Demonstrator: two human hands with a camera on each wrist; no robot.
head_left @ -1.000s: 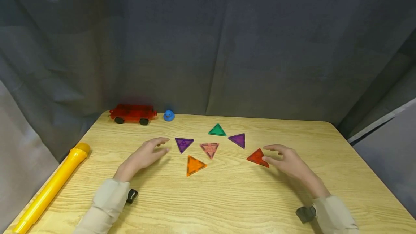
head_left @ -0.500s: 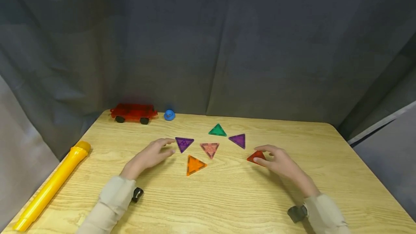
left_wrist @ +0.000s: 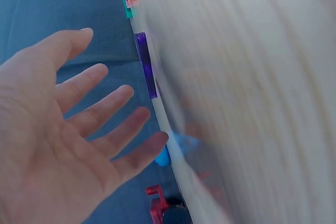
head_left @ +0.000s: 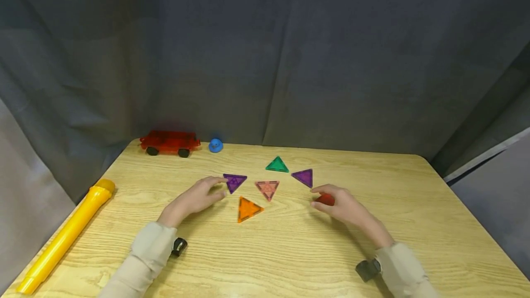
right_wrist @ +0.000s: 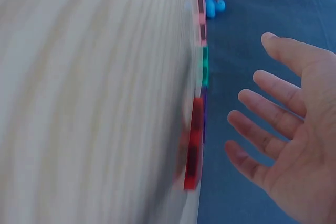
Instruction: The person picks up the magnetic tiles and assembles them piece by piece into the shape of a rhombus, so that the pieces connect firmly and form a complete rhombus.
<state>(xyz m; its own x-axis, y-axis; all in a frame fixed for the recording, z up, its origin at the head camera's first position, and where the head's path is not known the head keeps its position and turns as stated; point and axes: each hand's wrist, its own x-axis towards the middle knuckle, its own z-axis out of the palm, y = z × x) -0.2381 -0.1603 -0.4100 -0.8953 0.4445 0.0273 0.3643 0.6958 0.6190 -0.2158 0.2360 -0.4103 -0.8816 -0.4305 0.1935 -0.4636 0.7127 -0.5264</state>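
Spread fingers of my left hand (head_left: 201, 197) reach toward the left purple triangle tile (head_left: 234, 182), the index fingertip overlapping its edge in the head view. In the left wrist view the palm is bare and that tile lies flat beyond the fingers. My right hand (head_left: 341, 202) hovers over a red triangle tile (head_left: 325, 199), partly hidden by the fingers; the right wrist view shows the red tile (right_wrist: 193, 145) flat on the table, apart from the loose fingers. Between the hands lie a pink triangle tile (head_left: 267, 189), an orange one (head_left: 249, 209), a green one (head_left: 277, 164) and a second purple one (head_left: 304, 177).
A red toy wagon (head_left: 169, 142) with black wheels stands at the back left corner, a small blue duck (head_left: 215, 145) beside it. Along the left edge of the wooden table (head_left: 265, 261) lies a yellow toy microphone (head_left: 66, 238). Dark curtain (head_left: 265, 59) hangs behind.
My left hand has moved right, up to the left purple tile. My right hand has moved left, from beside the red tile to over it. The tiles have stayed in place.
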